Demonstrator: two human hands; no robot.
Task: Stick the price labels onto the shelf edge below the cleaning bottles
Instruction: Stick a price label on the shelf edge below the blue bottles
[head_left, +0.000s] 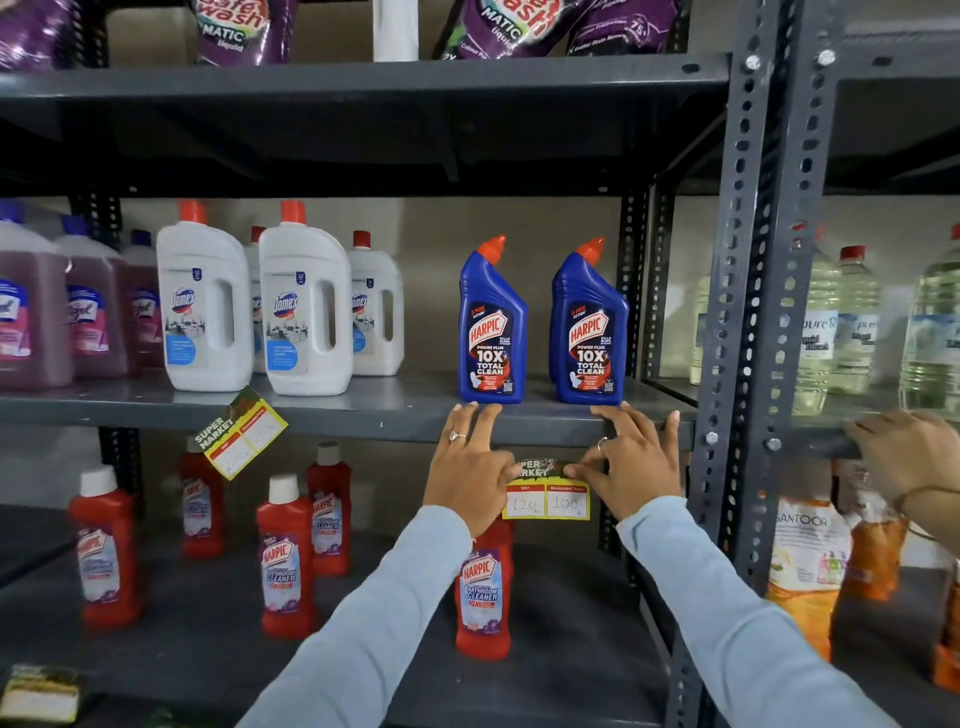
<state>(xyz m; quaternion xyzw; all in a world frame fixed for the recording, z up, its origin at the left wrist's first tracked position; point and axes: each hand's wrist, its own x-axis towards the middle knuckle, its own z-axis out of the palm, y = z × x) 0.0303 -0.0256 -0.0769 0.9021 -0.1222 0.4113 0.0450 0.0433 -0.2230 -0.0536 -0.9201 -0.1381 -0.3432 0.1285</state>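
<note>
The price label (546, 493) hung from the front edge of the middle shelf (363, 415), directly below the two blue Harpic bottles (492, 327) near the shelf's right end. Both hands pinched its top strip: the left hand (470, 467) at the top left corner, the right hand (631, 465) at the top right, thumbs on the card and fingers hooked over the shelf lip. It looked like thin printed card, light and easily creased, so holding the upper corners and pressing the top band flat seemed the sensible grip. It read "SUPER MARKET", with "120" and "100" handwritten in two white boxes. The bottles read "HARPIC POWER PLUS 10X TOTAL CLEAN". A second label (240, 431) hung crookedly from the edge below the white Domex bottles (306, 306). Red Harpic Bathroom Cleaner bottles (483, 592) stood on the shelf beneath.
</note>
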